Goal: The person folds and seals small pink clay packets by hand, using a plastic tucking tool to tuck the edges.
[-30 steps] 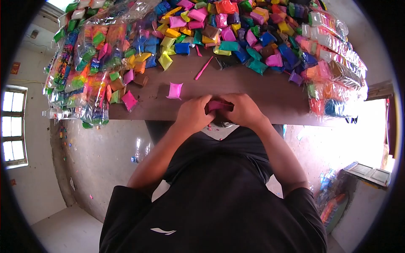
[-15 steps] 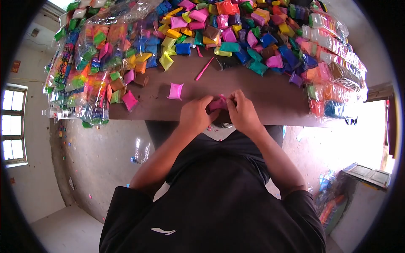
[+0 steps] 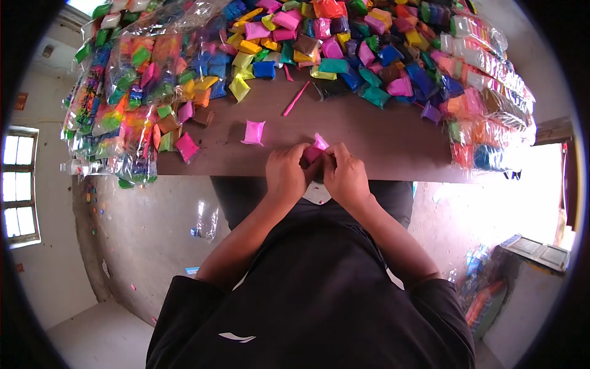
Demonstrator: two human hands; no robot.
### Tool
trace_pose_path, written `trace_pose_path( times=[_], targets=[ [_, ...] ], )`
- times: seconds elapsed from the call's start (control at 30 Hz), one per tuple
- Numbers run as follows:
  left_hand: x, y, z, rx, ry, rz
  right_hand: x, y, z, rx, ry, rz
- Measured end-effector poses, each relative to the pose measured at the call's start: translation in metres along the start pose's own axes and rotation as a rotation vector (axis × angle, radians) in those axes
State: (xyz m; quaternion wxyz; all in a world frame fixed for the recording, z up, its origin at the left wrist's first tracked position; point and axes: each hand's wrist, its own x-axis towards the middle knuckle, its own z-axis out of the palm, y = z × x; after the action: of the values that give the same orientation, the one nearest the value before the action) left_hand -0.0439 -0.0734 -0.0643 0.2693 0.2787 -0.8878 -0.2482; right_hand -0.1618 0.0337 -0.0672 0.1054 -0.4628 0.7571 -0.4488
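Between my two hands, close to the table's front edge, is a small pink clay packet (image 3: 314,151) with its shiny wrapper end sticking up beyond my fingers. My left hand (image 3: 286,169) grips its left side, thumb and fingers closed. From the right, my right hand (image 3: 347,175) pinches the same packet, fingers curled. The packet's lower part is hidden by my fingers. A lighter pink packet (image 3: 252,132) lies flat on the table to the left of my hands. Beyond them rests a thin pink modelling tool (image 3: 296,98).
Many coloured clay packets (image 3: 334,66) are heaped along the back of the brown table (image 3: 393,144). Clear bags of packets (image 3: 138,80) pile up at the left, with more bagged packets (image 3: 485,111) at the right. A darker pink packet (image 3: 187,147) lies near the left pile.
My right hand has moved down and slightly left, closer to my left hand. The packet is turned, and its shiny wrapper end now points away from me.
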Motion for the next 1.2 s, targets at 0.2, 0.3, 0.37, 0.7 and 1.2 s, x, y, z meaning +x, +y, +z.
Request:
trace_pose_path(
  times=[0.2, 0.3, 0.37, 0.7, 1.2],
  targets=[
    [0.0, -0.002, 0.003, -0.017, 0.01, -0.012, 0.002, 0.001, 0.002, -0.065, 0.071, -0.063],
    [-0.002, -0.002, 0.003, -0.004, 0.026, -0.006, 0.003, -0.006, -0.001, -0.072, 0.101, -0.085],
    [-0.002, -0.002, 0.004, -0.007, 0.018, -0.011, 0.003, -0.006, -0.001, -0.07, 0.103, -0.085],
    [-0.002, -0.002, 0.006, 0.002, 0.102, 0.053, 0.008, 0.001, 0.003, -0.031, 0.1, -0.061],
    [0.03, 0.013, -0.058, -0.664, -0.236, -0.662, -0.016, 0.015, -0.024, 0.25, 0.248, 0.207]
  ],
)
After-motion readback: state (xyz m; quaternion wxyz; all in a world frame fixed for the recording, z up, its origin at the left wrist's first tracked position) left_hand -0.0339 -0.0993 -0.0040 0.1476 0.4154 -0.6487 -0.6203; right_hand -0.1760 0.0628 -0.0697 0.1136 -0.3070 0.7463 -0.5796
